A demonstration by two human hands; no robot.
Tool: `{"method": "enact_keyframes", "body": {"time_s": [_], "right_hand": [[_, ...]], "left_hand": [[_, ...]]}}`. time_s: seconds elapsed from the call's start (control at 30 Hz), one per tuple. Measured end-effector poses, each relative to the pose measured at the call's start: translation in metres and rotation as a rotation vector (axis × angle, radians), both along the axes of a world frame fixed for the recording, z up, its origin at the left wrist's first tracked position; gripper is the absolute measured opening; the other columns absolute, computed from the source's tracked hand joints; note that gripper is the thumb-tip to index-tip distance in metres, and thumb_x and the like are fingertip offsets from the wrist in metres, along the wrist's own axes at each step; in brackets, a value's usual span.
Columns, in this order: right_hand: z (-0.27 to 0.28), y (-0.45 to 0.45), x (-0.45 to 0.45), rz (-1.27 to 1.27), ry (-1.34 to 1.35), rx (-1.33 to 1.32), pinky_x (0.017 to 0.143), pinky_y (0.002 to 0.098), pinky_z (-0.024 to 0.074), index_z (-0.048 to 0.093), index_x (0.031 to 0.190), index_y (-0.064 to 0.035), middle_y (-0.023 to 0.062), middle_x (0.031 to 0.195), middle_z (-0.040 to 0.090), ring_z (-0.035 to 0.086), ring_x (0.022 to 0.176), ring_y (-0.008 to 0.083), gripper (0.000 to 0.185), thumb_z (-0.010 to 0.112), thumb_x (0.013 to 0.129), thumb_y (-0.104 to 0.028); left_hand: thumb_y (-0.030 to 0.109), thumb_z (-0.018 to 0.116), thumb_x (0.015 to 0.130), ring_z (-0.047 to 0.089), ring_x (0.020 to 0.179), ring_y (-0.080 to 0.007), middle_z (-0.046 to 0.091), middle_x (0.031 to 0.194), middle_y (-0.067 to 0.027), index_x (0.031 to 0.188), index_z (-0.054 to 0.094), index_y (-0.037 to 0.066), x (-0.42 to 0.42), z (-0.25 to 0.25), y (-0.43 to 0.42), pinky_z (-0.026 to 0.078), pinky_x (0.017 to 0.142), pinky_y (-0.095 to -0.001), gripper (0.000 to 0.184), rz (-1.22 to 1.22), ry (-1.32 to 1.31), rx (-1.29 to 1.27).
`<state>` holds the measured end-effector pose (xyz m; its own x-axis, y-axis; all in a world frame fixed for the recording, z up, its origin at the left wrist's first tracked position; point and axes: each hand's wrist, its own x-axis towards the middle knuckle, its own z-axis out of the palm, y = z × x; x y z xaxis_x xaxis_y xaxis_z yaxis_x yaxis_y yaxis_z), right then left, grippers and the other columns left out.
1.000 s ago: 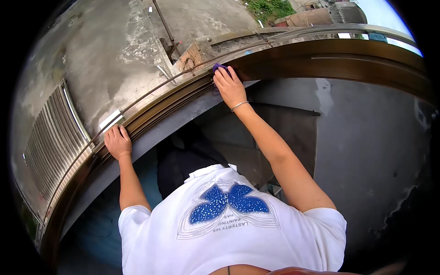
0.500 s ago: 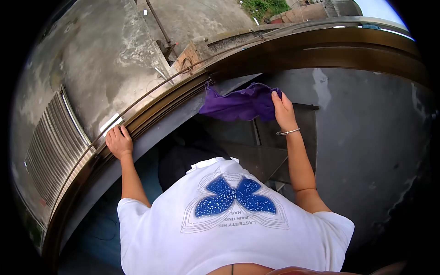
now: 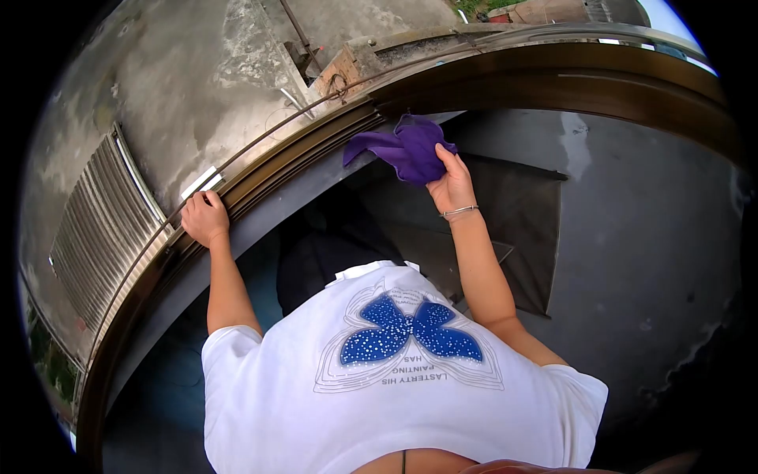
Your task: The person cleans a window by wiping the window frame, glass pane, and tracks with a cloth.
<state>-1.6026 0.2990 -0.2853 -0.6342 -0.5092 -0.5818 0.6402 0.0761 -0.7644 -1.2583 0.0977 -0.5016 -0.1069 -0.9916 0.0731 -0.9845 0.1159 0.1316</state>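
A purple cloth (image 3: 414, 150) hangs bunched from my right hand (image 3: 453, 188), pinched between thumb and fingers. Its loose end trails left over the inner sill (image 3: 316, 178). My left hand (image 3: 206, 220) has its fingers curled over the brown window track (image 3: 288, 162), at the track's left part. A thin metal bangle (image 3: 459, 211) circles my right wrist.
Beyond the track runs a thin rod or cable (image 3: 260, 152), with a concrete yard (image 3: 174, 71) and a corrugated sheet (image 3: 110, 229) far below. A brown window frame (image 3: 553, 79) curves across the upper right. Grey wall or floor surface (image 3: 639, 229) fills the right side.
My right hand has moved left with the cloth, which was spread wider and is more bunched now. My left hand keeps its hold on the track. The view has shifted slightly.
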Motion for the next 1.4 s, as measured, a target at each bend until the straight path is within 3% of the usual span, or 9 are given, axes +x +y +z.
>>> {"method": "enact_keyframes", "body": {"time_s": [0.07,0.2,0.27,0.37,0.63,0.93,1.1,1.2,1.4], "right_hand": [[-0.023,-0.014,-0.001,0.033,0.059,-0.042,0.097,0.0397,0.0466,0.047,0.127,-0.0002,0.0119,0.123,0.057,0.057,0.112,0.0225,0.045,0.063,0.085,-0.002],[-0.083,-0.038,-0.013,0.038,0.379,0.084,0.098,0.0358,0.0430,0.046,0.125,0.0008,0.0128,0.119,0.058,0.056,0.110,0.0241,0.055,0.073,0.077,-0.010],[-0.099,-0.050,-0.023,0.055,0.766,0.555,0.099,0.0357,0.0409,0.045,0.125,0.0041,0.0176,0.122,0.055,0.055,0.112,0.0302,0.064,0.076,0.073,-0.015],[-0.124,-0.059,-0.041,0.014,0.610,0.554,0.101,0.0365,0.0386,0.045,0.124,0.0067,0.0216,0.126,0.052,0.052,0.115,0.0334,0.067,0.078,0.071,-0.019],[-0.147,-0.069,-0.045,0.240,0.964,0.927,0.096,0.0434,0.0420,0.051,0.120,0.0029,0.0258,0.121,0.056,0.053,0.113,0.0414,0.053,0.065,0.083,-0.031],[-0.030,-0.041,-0.044,0.167,1.516,0.849,0.067,0.0470,0.0490,0.056,0.098,0.0012,0.0247,0.080,0.065,0.063,0.076,0.0440,0.050,0.066,0.083,-0.045],[0.078,-0.048,-0.045,-0.321,1.778,0.564,0.063,0.0292,0.0485,0.056,0.086,0.0013,0.0073,0.076,0.062,0.057,0.066,0.0152,0.037,0.076,0.083,-0.030],[0.142,-0.063,-0.056,-0.606,1.849,0.236,0.058,0.0263,0.0469,0.049,0.085,0.0020,0.0062,0.074,0.057,0.053,0.063,0.0140,0.042,0.077,0.082,-0.030],[0.105,-0.063,-0.060,-0.580,1.928,0.389,0.058,0.0292,0.0474,0.045,0.090,0.0004,0.0069,0.075,0.056,0.055,0.062,0.0178,0.042,0.074,0.084,-0.029]], "left_hand": [[0.033,0.050,0.089,0.058,0.091,-0.0251,0.066,0.090,-0.0027,0.085,0.068,0.015,0.000,0.002,0.000,0.044,0.082,-0.0390,0.026,-0.005,-0.007,-0.017],[0.032,0.051,0.089,0.058,0.091,-0.0252,0.066,0.090,-0.0027,0.084,0.068,0.015,-0.001,0.005,0.000,0.044,0.082,-0.0389,0.025,-0.007,-0.018,-0.019],[0.033,0.051,0.088,0.058,0.092,-0.0254,0.066,0.090,-0.0027,0.085,0.068,0.015,-0.001,0.005,0.000,0.044,0.082,-0.0392,0.025,0.003,-0.011,-0.022],[0.033,0.051,0.088,0.058,0.092,-0.0257,0.066,0.091,-0.0031,0.085,0.068,0.015,-0.002,0.009,-0.001,0.044,0.083,-0.0392,0.025,-0.002,-0.015,-0.006],[0.033,0.048,0.091,0.057,0.095,-0.0275,0.066,0.097,-0.0042,0.091,0.068,0.014,-0.002,0.012,-0.003,0.043,0.086,-0.0399,0.027,-0.004,-0.004,0.027],[0.032,0.051,0.088,0.058,0.093,-0.0257,0.066,0.095,-0.0031,0.090,0.068,0.015,-0.004,0.012,-0.005,0.043,0.083,-0.0386,0.024,-0.014,-0.021,-0.008],[0.033,0.051,0.088,0.058,0.093,-0.0258,0.066,0.094,-0.0030,0.090,0.068,0.016,-0.003,0.009,-0.005,0.043,0.083,-0.0385,0.024,-0.008,-0.029,0.004],[0.033,0.051,0.088,0.058,0.093,-0.0259,0.066,0.093,-0.0031,0.090,0.068,0.016,-0.003,0.009,-0.003,0.043,0.083,-0.0386,0.024,-0.010,-0.016,-0.009],[0.033,0.051,0.088,0.057,0.093,-0.0264,0.066,0.092,-0.0033,0.088,0.068,0.016,-0.003,0.010,-0.004,0.043,0.083,-0.0391,0.024,0.003,-0.011,-0.003]]}}
